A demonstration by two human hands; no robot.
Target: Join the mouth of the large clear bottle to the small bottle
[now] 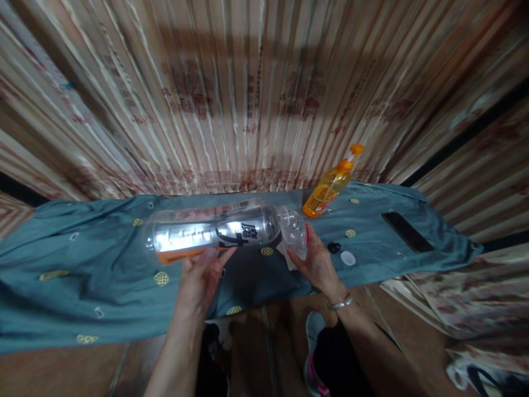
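Note:
My left hand is closed on the underside of a large clear bottle, which lies sideways above the cloth and has a silver label with black characters and an orange edge. Its neck points right, toward a small clear plastic container with a pink-red edge. My right hand grips that container from the right, its mouth at the bottle's neck. Whether the two touch is hard to tell. Something pale below the container is partly hidden.
A pump bottle of orange liquid stands at the back right. A black phone lies farther right on the teal cloth. Near my right hand are a small black object and a white disc. Curtains hang behind.

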